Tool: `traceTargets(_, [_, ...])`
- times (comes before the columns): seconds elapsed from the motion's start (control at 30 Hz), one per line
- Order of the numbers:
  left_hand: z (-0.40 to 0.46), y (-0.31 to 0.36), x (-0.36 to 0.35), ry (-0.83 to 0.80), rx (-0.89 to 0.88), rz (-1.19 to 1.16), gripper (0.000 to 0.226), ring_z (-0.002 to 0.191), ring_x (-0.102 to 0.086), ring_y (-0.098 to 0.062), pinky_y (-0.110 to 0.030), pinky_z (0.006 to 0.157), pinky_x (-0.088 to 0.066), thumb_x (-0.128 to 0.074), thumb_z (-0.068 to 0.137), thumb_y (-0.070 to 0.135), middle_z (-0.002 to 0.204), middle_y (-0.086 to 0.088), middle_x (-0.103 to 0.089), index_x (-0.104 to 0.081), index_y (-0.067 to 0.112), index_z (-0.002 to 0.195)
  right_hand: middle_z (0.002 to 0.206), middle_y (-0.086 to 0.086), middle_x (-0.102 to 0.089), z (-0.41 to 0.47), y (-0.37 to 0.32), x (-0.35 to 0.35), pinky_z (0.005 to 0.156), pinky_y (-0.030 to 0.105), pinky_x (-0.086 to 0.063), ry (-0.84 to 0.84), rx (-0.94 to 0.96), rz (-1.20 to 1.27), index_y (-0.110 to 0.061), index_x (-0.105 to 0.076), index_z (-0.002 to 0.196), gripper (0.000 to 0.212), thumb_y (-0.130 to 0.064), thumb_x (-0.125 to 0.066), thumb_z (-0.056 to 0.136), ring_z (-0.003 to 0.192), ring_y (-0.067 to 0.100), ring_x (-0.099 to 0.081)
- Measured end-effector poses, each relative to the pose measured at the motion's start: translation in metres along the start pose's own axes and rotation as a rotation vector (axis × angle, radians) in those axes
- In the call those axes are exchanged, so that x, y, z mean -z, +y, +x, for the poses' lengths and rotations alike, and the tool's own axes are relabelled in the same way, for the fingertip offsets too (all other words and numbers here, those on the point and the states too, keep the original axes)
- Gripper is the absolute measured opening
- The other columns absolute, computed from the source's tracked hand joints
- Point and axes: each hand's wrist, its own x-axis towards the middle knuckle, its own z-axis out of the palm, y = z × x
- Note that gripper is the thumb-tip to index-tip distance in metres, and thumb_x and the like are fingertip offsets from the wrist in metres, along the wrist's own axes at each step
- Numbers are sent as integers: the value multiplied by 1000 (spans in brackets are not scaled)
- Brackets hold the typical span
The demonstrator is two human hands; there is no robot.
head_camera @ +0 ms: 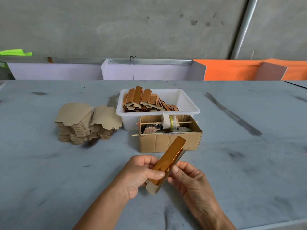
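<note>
A long narrow gold-faced card sleeve slants up to the right above the grey table, its plain grey underside showing at the lower end. My left hand grips its lower half, thumb pressed on the gold face. My right hand pinches the sleeve's right edge with thumb and fingers. A white plastic tub behind holds several folded gold sleeves. Left of the tub sit two stacks of flat brown card blanks.
A small open cardboard box stands in front of the tub, with a thin stick across its top carrying a roll wrapped in cloth. Lilac and orange boards line the table's far edge below a concrete wall.
</note>
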Motion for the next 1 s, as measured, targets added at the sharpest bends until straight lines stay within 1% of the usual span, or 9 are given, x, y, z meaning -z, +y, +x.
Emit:
traceTargets(0.17, [1, -1, -4, 13, -39, 46, 20, 57, -63, -7, -15, 48, -45, -73, 70, -8, 68, -4, -68, -68, 10, 78, 89, 28, -69, 1, 2, 2, 54, 25, -57, 45, 15, -65, 1, -72, 78, 13, -6, -70, 68, 64, 25, -67])
traceTargets(0.33, [3, -5, -7, 4, -66, 88, 18, 65, -63, -10, -17, 56, -48, -73, 73, -5, 74, -5, -69, -69, 9, 83, 81, 25, -69, 5, 6, 1, 47, 23, -50, 133, 17, -185, -5, -71, 70, 10, -16, -72, 69, 57, 24, -59])
traceTargets(0.43, [4, -6, -10, -4, -75, 71, 10, 71, -65, -10, -22, 62, -49, -72, 78, 9, 79, -4, -72, -72, 14, 86, 70, 19, -65, 7, 6, -1, 45, 23, -46, 196, 32, -193, -6, -68, 64, 11, -16, -71, 69, 52, 19, -53])
traceTargets(0.53, [5, -8, -13, 6, -106, 77, 17, 70, -66, -12, -24, 62, -51, -77, 73, 6, 81, -7, -72, -71, 13, 87, 65, 17, -64, 8, 6, -3, 44, 23, -44, 241, 41, -199, -1, -64, 68, 14, -12, -70, 74, 50, 19, -51])
traceTargets(0.67, [12, -9, -13, 55, -77, 89, 28, 69, -66, -13, -22, 59, -50, -73, 73, -6, 83, -6, -72, -65, 11, 94, 58, 9, -64, 7, 4, -4, 43, 20, -43, 258, 17, -244, -7, -64, 62, 16, -9, -70, 77, 47, 11, -53])
traceTargets(0.77, [15, -6, -8, -1, -48, 169, 30, 67, -66, -13, -23, 57, -54, -72, 74, -7, 80, -3, -71, -63, 16, 92, 58, 2, -63, 9, -4, 1, 46, 21, -42, 273, 55, -276, -10, -67, 70, 8, -10, -71, 77, 50, 9, -57])
traceTargets(0.83, [16, -3, -5, -14, -45, 195, 31, 66, -66, -12, -22, 58, -53, -73, 73, -5, 79, -2, -72, -64, 18, 92, 64, 4, -67, 11, -10, 5, 47, 22, -43, 275, 80, -328, -10, -68, 76, 3, -10, -71, 78, 56, 11, -62])
traceTargets(0.93, [21, -4, -7, 111, -59, 97, 35, 56, -62, -12, -20, 51, -49, -76, 69, -6, 77, -5, -69, -64, 12, 96, 66, 4, -70, 14, -10, 7, 45, 21, -44, 335, 81, -326, -12, -68, 76, 5, -10, -71, 79, 56, 11, -63])
traceTargets(1.0, [24, -8, -13, 234, -45, -85, 40, 57, -60, -17, -25, 56, -50, -77, 67, -7, 88, -11, -67, -62, 7, 101, 62, 0, -68, 17, -9, 5, 46, 21, -44, 395, 82, -278, -13, -66, 74, 8, -10, -70, 81, 54, 9, -63])
